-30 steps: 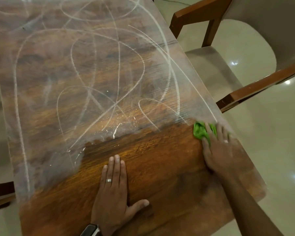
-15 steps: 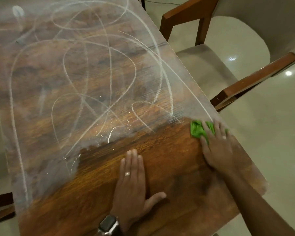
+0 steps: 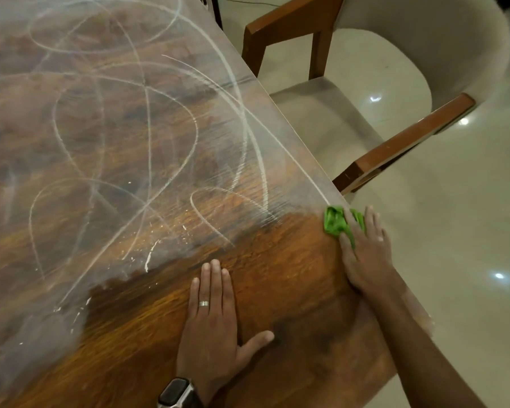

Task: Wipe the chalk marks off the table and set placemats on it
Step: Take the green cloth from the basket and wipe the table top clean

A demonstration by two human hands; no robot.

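Straight fingers of the right hand (image 3: 365,254) press a cloth (image 3: 334,221) at the right edge of the table (image 3: 292,290). The left hand (image 3: 211,328) (ringed) lies flat.

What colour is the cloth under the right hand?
Bright green cloth, clearest in the head view, under the right hand.

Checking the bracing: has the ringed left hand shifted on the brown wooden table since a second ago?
Yes. Against the white chalk splash, the left hand slid rightward across the wooden table.

Nothing readable turned up: the chalk marks (image 3: 171,134) on the table (image 3: 292,290) were only loops and scribbles, no letters, and the watch (image 3: 175,391) face was dark.
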